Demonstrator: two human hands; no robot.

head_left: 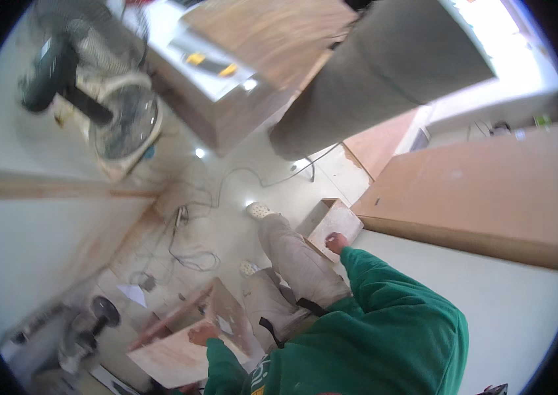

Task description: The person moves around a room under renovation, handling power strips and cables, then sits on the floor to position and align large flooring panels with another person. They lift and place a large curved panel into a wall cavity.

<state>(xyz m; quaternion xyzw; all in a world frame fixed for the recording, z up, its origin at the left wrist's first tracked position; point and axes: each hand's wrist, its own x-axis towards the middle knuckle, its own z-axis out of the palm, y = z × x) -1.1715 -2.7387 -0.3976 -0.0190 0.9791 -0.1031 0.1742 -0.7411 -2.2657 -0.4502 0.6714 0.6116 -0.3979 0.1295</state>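
Fingers of right hand (336, 242) curled on small board (332, 222); left hand (201, 334) grips wood panel (190, 349), arms lowered.

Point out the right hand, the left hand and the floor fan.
right hand (337, 243): head view, on the knuckles, at the edge of a small pale board.
left hand (201, 334): head view, on the back of the hand, atop a wooden board.
floor fan (124, 122): head view, on the round wire grille.
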